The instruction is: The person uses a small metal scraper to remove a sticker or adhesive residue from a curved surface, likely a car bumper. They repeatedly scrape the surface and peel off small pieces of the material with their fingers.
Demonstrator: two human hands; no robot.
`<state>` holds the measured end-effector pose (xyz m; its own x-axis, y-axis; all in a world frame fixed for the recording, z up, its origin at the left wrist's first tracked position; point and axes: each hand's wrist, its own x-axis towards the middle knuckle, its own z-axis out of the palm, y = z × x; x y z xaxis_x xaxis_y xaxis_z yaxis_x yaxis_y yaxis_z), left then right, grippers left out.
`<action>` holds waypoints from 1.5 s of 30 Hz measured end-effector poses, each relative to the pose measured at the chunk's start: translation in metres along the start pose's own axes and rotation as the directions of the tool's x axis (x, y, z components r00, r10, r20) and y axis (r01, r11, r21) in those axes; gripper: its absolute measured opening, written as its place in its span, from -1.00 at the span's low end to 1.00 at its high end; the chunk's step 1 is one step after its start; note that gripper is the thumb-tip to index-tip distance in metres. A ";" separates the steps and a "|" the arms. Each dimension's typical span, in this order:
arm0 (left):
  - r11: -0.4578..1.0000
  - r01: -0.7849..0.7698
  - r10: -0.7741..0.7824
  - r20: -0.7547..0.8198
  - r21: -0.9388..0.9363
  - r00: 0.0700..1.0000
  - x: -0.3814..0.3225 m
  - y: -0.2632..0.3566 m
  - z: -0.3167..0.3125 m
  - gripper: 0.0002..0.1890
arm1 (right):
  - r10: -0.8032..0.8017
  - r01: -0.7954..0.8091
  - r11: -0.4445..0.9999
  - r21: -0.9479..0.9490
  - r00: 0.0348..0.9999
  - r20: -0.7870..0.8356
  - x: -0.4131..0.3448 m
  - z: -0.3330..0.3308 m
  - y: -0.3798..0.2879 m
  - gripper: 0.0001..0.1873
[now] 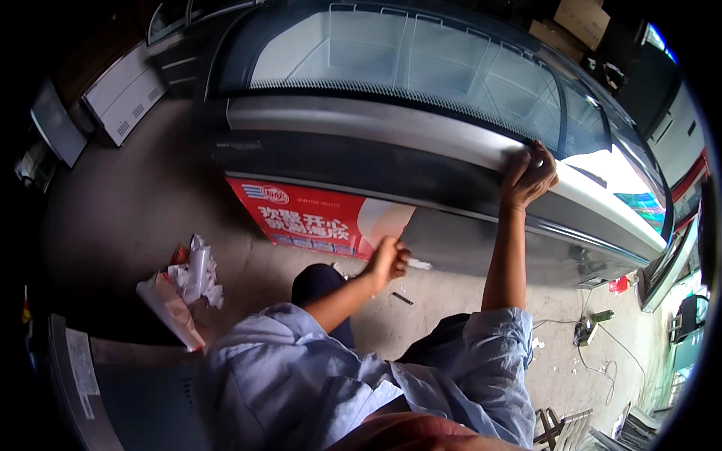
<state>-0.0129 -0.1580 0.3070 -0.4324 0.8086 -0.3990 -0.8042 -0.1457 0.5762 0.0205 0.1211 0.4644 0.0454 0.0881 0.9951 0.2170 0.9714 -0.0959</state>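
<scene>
A chest display freezer (451, 239) with a curved glass top stands before me, its dark front panel facing me. A red advertising sticker (304, 222) with large white writing covers the left part of that panel. Its right edge runs slantwise down to my left hand (389, 262), whose fingers are curled on the sticker's lower right part. The exact pinch is hidden behind the fingers. Higher up, my right hand (529, 176) grips the silver metal rim (395, 125) below the glass, fingers hooked over its upper edge. A ragged white scrap (420, 264) shows beside my left hand.
Crumpled white and red sheets (197, 276) lie on the concrete floor at left. A small dark strip (402, 298) lies between my knees. Cables with a power adapter (602, 317) trail at right. A white cabinet (127, 93) stands far left, and cardboard boxes (581, 22) sit behind the freezer.
</scene>
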 end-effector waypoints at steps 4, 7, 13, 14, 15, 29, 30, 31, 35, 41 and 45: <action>0.957 -0.011 -0.006 -0.058 -0.291 0.998 -0.005 0.031 -0.079 -0.77 | -0.035 0.036 0.999 0.030 0.999 -0.041 0.002 0.005 0.001 -0.67; 0.961 -0.180 0.137 -0.204 -0.209 0.969 -0.032 0.053 -0.074 -0.76 | -0.018 0.018 1.000 0.016 1.000 -0.018 0.000 0.000 0.004 -0.69; 0.948 -0.299 0.285 -0.127 -0.110 0.950 -0.054 0.062 -0.066 -0.78 | 0.001 -0.001 1.000 0.007 1.000 -0.006 0.001 0.003 0.006 -0.71; 0.944 -0.310 0.290 -0.159 -0.116 0.944 -0.058 0.060 -0.057 -0.77 | 0.000 0.000 1.000 -0.003 1.000 -0.004 0.001 0.002 0.003 -0.72; 0.939 -0.320 0.294 -0.191 -0.122 0.936 -0.060 0.058 -0.050 -0.77 | -0.001 0.001 1.000 -0.013 1.000 -0.001 0.003 0.000 0.000 -0.73; 0.896 -0.443 0.441 -0.201 0.037 0.875 -0.048 0.061 -0.049 -0.70 | 0.002 -0.004 0.998 -0.057 0.999 -0.035 0.000 0.013 0.021 -0.70; 0.889 -0.446 0.458 -0.204 0.103 0.865 -0.053 0.062 -0.042 -0.67 | -0.018 0.015 0.998 -0.063 0.999 -0.049 -0.002 0.017 0.031 -0.68; 0.880 -0.446 0.472 -0.203 0.164 0.858 -0.057 0.063 -0.037 -0.63 | -0.042 0.037 0.997 -0.071 0.997 -0.060 -0.003 0.019 0.037 -0.67; 0.917 -0.378 0.389 -0.070 0.131 0.919 -0.058 0.064 -0.048 -0.53 | 0.042 -0.053 0.990 -0.128 0.995 -0.086 -0.006 0.024 0.021 -0.81; 0.719 -0.325 0.441 -0.041 0.615 0.897 -0.060 0.052 -0.038 -0.19 | 0.065 -0.057 0.986 -0.154 0.997 0.046 -0.002 0.010 0.012 -0.72; 0.741 -0.387 0.446 0.028 0.549 0.895 -0.051 0.046 -0.046 -0.15 | 0.024 -0.021 0.990 -0.143 1.000 0.018 -0.001 0.013 0.013 -0.75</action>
<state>-0.0470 -0.2322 0.3207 -0.7341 0.6743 -0.0800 -0.2048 -0.1075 0.9729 0.0107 0.1367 0.4620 0.0328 0.1151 0.9928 0.3532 0.9279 -0.1193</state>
